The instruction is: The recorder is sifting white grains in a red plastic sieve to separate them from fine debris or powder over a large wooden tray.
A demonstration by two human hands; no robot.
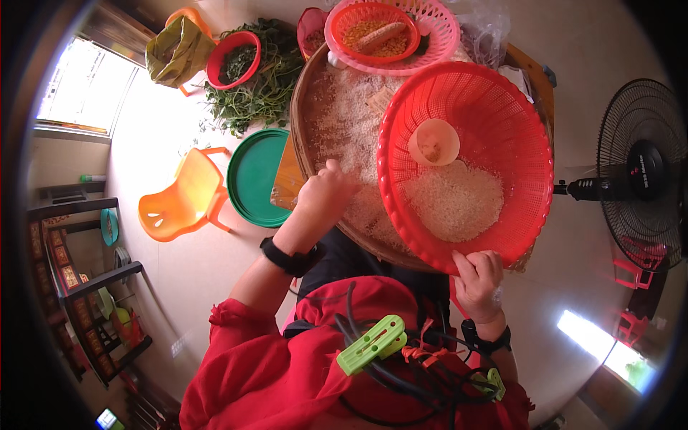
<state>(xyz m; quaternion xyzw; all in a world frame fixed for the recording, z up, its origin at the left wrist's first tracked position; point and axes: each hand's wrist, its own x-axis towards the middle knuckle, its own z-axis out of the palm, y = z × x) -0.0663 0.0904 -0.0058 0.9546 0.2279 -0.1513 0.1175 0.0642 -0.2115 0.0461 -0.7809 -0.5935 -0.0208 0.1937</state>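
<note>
My right hand (pixel 477 277) grips the near rim of a red plastic mesh basket (pixel 462 91). The basket rests tilted over a round woven tray (pixel 297 142), with a heap of rice-like white grains (pixel 457 201) in its lower part. A pale cup (pixel 450 141) lies above that heap, a little brownish matter inside it. My left hand (pixel 329 188) is curled low over the tray's left side, at the edge of the loose grains (pixel 352 110). Its fingertips are turned away, so whether they hold anything is hidden. A small paper packet (pixel 380 101) sits among the grains.
A pink basket (pixel 449 32) at the tray's far edge carries an orange bowl (pixel 337 32) with yellow kernels and a corn cob. Left are a green lid (pixel 255 177), an orange chair (pixel 185 196) and leafy stems (pixel 274 80). A fan (pixel 642 172) stands right.
</note>
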